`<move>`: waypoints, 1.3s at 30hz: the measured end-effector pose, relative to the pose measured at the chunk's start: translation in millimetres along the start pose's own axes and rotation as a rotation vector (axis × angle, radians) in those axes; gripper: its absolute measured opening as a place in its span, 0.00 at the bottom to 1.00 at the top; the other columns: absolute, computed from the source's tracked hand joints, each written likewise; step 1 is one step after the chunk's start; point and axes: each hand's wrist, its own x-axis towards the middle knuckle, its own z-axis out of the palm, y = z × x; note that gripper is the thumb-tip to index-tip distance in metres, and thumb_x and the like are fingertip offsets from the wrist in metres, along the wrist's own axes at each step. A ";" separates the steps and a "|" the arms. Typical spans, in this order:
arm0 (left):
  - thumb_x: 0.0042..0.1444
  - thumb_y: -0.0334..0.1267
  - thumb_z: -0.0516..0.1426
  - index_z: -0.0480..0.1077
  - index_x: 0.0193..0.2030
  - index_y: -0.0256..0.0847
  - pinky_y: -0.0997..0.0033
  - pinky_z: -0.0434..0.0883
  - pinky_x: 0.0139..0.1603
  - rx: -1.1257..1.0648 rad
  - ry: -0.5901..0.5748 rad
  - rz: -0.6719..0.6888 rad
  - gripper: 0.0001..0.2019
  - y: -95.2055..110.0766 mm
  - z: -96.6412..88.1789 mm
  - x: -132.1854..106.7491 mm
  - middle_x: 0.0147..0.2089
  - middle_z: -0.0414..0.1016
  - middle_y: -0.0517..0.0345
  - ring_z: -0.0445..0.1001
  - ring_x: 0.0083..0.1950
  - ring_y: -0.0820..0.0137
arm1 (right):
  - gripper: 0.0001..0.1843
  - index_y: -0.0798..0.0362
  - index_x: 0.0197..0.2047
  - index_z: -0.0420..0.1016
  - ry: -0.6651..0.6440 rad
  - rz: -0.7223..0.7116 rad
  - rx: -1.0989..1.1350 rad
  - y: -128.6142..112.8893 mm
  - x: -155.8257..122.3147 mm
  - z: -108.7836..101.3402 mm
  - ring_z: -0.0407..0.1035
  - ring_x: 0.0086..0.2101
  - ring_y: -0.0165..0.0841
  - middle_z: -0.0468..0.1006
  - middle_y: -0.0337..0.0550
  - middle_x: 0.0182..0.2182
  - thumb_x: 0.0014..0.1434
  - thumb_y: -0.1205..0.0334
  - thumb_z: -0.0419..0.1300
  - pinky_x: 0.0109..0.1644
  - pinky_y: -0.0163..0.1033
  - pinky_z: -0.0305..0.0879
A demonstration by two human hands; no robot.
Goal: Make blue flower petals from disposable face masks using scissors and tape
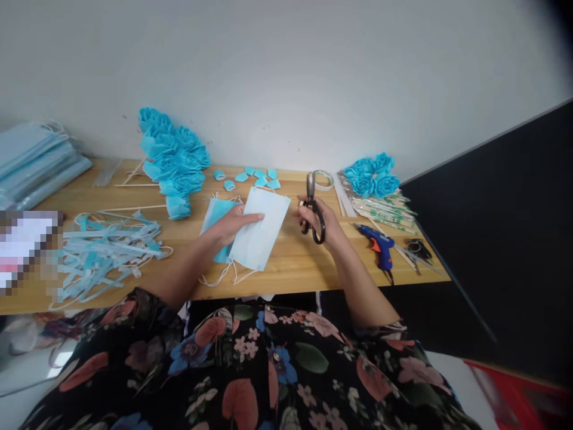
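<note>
My left hand (233,228) holds a light blue face mask (259,230) by its left side, thumb on top, just above the wooden table (295,263). A second mask (216,216) lies under it with its white ear loops trailing toward the table's front edge. My right hand (323,222) grips black-handled scissors (312,206), blades pointing up and away, a short way right of the mask.
Blue fabric flowers (172,158) are piled at the back left, more (371,174) at the back right on packs of sticks. Cut petals (250,177), trimmed strips (107,251), stacked masks (36,164), a blue glue gun (379,245), a tape roll (326,179).
</note>
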 end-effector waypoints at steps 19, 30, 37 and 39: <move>0.38 0.50 0.74 0.74 0.48 0.36 0.66 0.75 0.38 0.090 0.008 0.144 0.32 -1.1 0.6 -0.6 0.42 0.84 0.48 0.80 0.37 0.62 | 0.29 0.54 0.42 0.82 -0.329 0.080 0.162 -0.7 -6.3 33.2 0.74 0.35 0.33 0.82 0.46 0.38 0.56 0.35 0.64 0.34 0.35 0.71; 0.44 0.53 0.69 0.72 0.59 0.36 0.64 0.73 0.49 0.219 0.033 0.285 0.36 -2.2 -0.4 8.0 0.54 0.80 0.46 0.77 0.54 0.55 | 0.21 0.54 0.36 0.80 -0.106 0.243 0.635 20.4 43.6 54.4 0.79 0.34 0.38 0.85 0.44 0.32 0.42 0.52 0.76 0.43 0.42 0.77; 0.45 0.58 0.69 0.72 0.61 0.36 0.65 0.74 0.45 0.291 0.062 0.227 0.40 -4.5 -3.5 9.8 0.47 0.83 0.47 0.80 0.46 0.57 | 0.18 0.56 0.35 0.80 -0.088 0.208 0.708 29.6 43.2 44.2 0.80 0.36 0.38 0.86 0.45 0.33 0.43 0.54 0.75 0.45 0.42 0.77; 0.45 0.60 0.68 0.75 0.56 0.36 0.67 0.73 0.44 0.303 0.093 0.262 0.37 -4.6 -4.0 8.5 0.47 0.83 0.48 0.79 0.47 0.57 | 0.18 0.56 0.34 0.80 -0.090 0.212 0.724 31.0 44.0 45.6 0.80 0.36 0.40 0.85 0.46 0.32 0.43 0.54 0.75 0.44 0.43 0.77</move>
